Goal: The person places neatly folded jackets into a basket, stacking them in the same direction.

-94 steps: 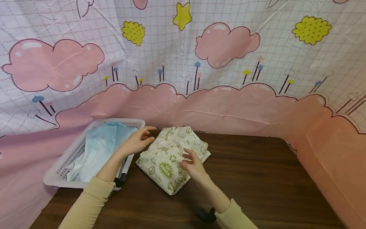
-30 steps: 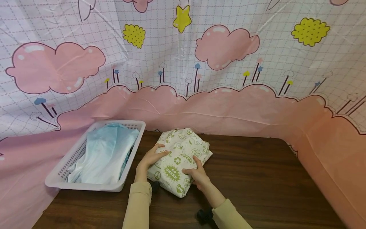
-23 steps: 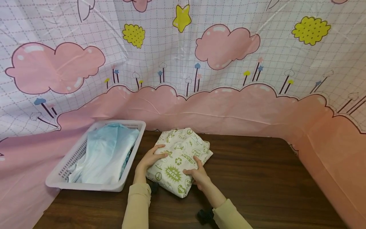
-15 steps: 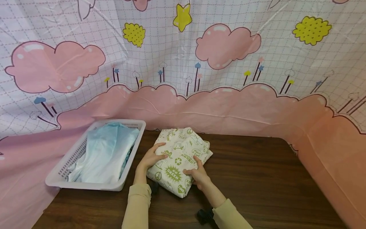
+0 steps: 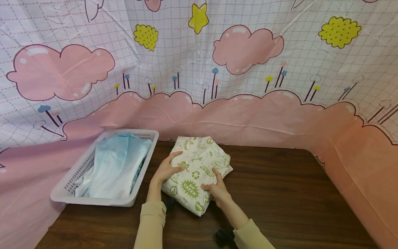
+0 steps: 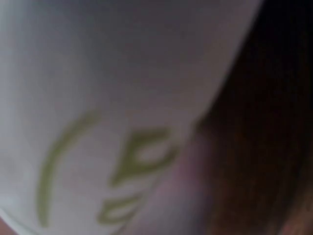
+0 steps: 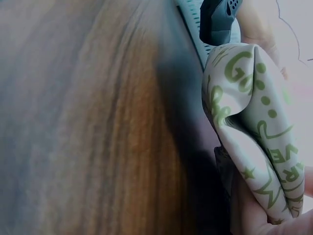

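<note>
A folded white cloth (image 5: 194, 173) with green print, including the words "GO GREEN", is in the middle near the back of the table. On its left edge my left hand (image 5: 164, 169) grips it, thumb on top and the other fingers partly hidden. At the front right edge my right hand (image 5: 219, 190) holds it, thumb and a finger over the top. In the right wrist view the cloth (image 7: 259, 132) shows as a thick doubled fold between my fingers. The left wrist view is filled by blurred printed cloth (image 6: 112, 98) very close up.
A white perforated plastic basket (image 5: 59, 200) stands to the left, with light blue and white fabric (image 5: 115, 166) in it. Dark wooden table (image 5: 280, 193) extends to the right. Behind hangs a pink and white cartoon-print curtain (image 5: 248, 121).
My left hand came from beside the basket down to the cloth's left edge, and both hands took hold of it. Since half a second ago the cloth has tilted and shifted slightly right.
</note>
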`<state>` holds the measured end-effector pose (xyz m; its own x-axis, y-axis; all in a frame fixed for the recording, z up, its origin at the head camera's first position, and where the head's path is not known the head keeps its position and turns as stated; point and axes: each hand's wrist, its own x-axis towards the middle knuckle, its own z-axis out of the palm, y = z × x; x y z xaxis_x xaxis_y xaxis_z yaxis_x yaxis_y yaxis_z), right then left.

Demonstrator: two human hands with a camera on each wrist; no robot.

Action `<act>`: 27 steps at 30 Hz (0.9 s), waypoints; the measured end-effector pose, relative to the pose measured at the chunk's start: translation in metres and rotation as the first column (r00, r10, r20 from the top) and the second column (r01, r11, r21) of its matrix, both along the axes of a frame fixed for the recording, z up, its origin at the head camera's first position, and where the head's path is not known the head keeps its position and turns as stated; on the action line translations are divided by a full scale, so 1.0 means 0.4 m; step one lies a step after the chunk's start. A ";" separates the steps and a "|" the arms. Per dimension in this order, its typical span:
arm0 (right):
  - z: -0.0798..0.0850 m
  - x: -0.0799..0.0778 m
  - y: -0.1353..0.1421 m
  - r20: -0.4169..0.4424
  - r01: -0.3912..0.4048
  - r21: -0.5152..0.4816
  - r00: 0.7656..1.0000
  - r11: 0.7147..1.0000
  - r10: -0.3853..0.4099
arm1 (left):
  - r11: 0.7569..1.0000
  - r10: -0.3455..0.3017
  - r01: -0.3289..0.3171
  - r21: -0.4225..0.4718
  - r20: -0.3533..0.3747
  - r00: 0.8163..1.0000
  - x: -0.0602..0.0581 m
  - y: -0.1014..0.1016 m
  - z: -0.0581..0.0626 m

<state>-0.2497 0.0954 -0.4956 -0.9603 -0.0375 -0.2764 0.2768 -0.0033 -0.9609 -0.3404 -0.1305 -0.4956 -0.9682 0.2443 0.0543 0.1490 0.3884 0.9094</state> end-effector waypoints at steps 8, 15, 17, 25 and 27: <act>0.053 0.026 0.011 -0.041 -0.013 -0.027 0.999 1.000 0.011 | 1.000 -0.021 0.020 -0.017 -0.051 0.998 0.043 0.022 0.083; 0.092 0.033 0.015 -0.082 -0.006 -0.026 0.997 1.000 0.004 | 1.000 0.003 -0.003 -0.006 -0.103 0.995 0.066 0.020 0.134; 0.105 0.039 0.014 -0.102 -0.012 -0.027 0.995 1.000 0.009 | 1.000 -0.004 0.006 0.012 -0.120 0.993 0.079 0.015 0.154; 0.168 0.059 -0.010 -0.180 -0.060 -0.047 0.982 0.997 0.051 | 0.997 0.020 -0.008 0.075 -0.159 0.987 0.143 -0.021 0.235; 0.184 0.064 -0.019 -0.198 -0.078 -0.033 0.978 0.996 0.070 | 0.998 0.040 -0.030 0.063 -0.162 0.986 0.160 -0.034 0.255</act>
<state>-0.2241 0.0877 -0.4220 -0.9898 -0.1180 -0.0794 0.0834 -0.0298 -0.9961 -0.2763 -0.1441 -0.3937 -0.9530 0.2017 0.2260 0.2847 0.3412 0.8958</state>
